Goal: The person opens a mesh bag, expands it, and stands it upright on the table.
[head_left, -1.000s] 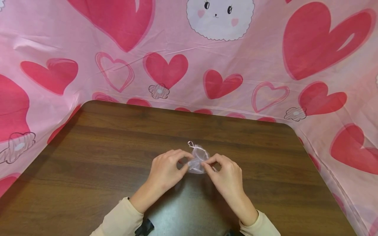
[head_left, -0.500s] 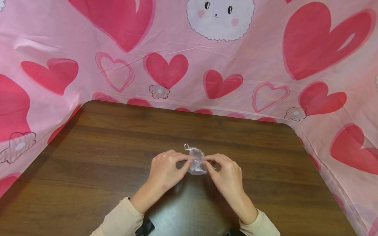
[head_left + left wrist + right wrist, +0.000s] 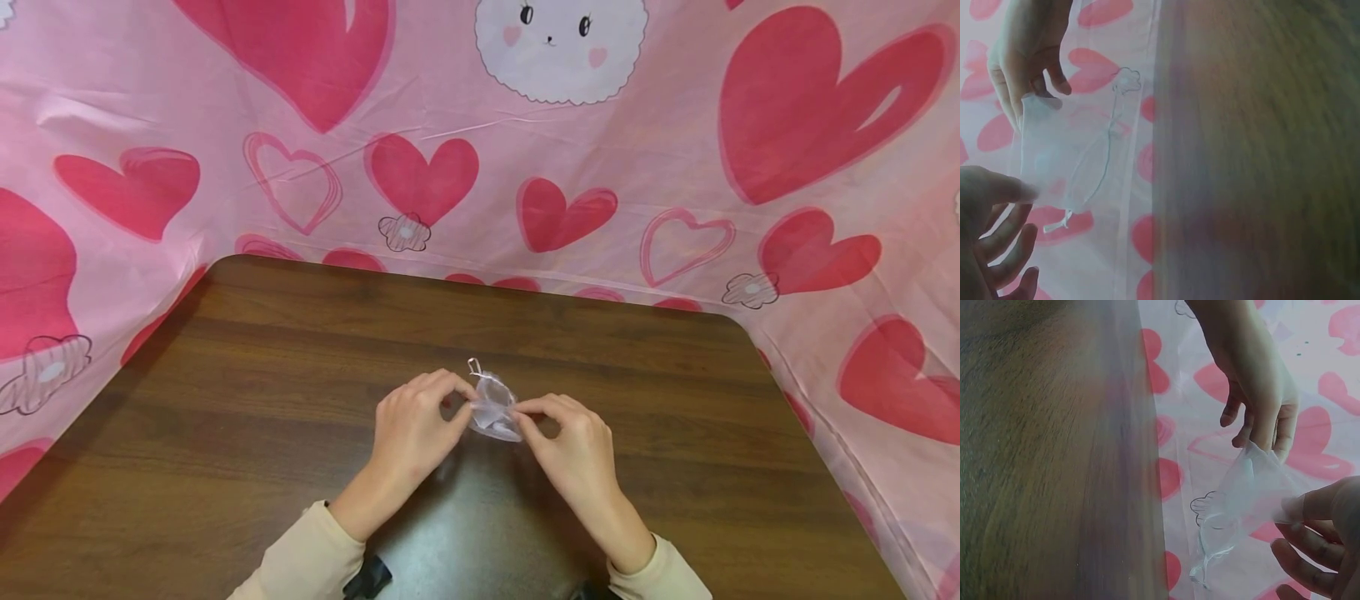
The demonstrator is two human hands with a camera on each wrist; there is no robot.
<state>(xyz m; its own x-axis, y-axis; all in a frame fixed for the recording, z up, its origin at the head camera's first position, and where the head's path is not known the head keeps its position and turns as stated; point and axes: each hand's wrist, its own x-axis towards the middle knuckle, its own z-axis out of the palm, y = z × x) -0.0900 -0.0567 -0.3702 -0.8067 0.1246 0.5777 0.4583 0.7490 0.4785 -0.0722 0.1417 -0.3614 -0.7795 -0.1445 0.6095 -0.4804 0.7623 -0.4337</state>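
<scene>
A small sheer white drawstring pouch is held up between the two hands over the table. My left hand pinches its left side between thumb and fingertips. On the opposite side, my right hand pinches the edge with thumb and index finger. The pouch's thin cord runs across the see-through fabric, with a loop sticking out at the far end. In the right wrist view the fabric stretches between both hands, and the cord end dangles from it.
The dark brown wooden table spreads beneath the hands. A pink cloth printed with red hearts hangs behind it and along both sides. A black strap piece shows by the left sleeve.
My left hand came in toward the right hand, then drew back a little leftward and away. The pouch shifted slightly left and tilted between the hands. The right hand has barely moved.
</scene>
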